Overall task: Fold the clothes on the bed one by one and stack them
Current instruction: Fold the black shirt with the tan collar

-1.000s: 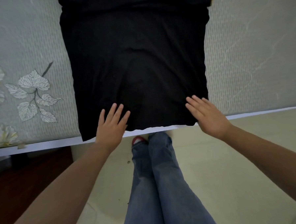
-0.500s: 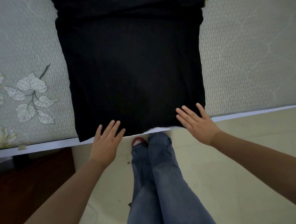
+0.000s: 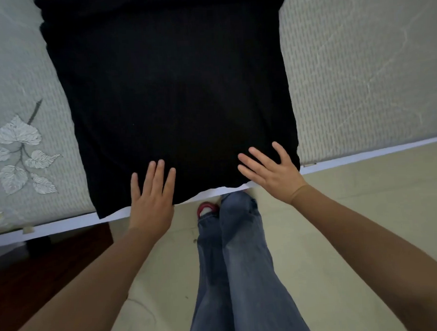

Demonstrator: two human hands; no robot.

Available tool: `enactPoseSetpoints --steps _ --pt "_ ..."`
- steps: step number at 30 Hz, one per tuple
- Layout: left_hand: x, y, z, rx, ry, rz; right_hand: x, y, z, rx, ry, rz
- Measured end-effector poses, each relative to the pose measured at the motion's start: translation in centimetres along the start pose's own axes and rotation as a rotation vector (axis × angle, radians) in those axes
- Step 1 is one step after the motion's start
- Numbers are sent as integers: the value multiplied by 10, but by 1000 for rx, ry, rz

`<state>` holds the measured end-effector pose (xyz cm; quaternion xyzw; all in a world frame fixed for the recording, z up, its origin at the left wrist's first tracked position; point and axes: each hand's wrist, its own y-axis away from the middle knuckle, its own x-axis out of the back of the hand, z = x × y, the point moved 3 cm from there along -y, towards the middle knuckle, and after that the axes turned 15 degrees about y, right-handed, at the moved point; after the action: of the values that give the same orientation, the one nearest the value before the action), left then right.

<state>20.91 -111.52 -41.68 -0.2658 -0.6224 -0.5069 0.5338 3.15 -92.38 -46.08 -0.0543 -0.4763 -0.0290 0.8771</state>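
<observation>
**Black garment flat at the near bed edge, both hands pressed on its hem**

1. Edges. The bed (image 3: 359, 69) runs across the upper part of the view. Its near edge is a pale strip slanting from lower left to upper right. The black garment (image 3: 170, 92) lies flat on the bed cover, its long sides running away from the person. Its upper end is cut off by the top of the view. The garment's hem lies along the bed's near edge; at the left corner the hem reaches the pale strip.

2. Open room. Bare bed cover shows on both sides of the garment. The right side is wider and plain. The left side carries a leaf print (image 3: 22, 155). Below the bed edge, pale floor (image 3: 366, 208) lies to the right, and a dark wooden surface (image 3: 53, 262) lies to the lower left. The person's legs in blue jeans (image 3: 238, 265) stand at centre, just below the hem, with a red shoe tip (image 3: 207, 207) showing.

3. Hands. The left hand (image 3: 150, 196) lies palm down, fingers straight and slightly spread, on the hem left of centre. The heel of this hand overhangs the bed edge. The right hand (image 3: 271, 170) lies palm down near the garment's right corner, fingers spread wide. Neither hand pinches or curls round the fabric.
</observation>
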Motion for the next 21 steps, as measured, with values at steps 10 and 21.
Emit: enactPoseSetpoints --steps 10,21 --pt "2 -22 28 123 37 -102 43 5 29 -74 -378 -148" --pt "10 8 -44 367 459 126 43 -6 62 5 -319 -387"
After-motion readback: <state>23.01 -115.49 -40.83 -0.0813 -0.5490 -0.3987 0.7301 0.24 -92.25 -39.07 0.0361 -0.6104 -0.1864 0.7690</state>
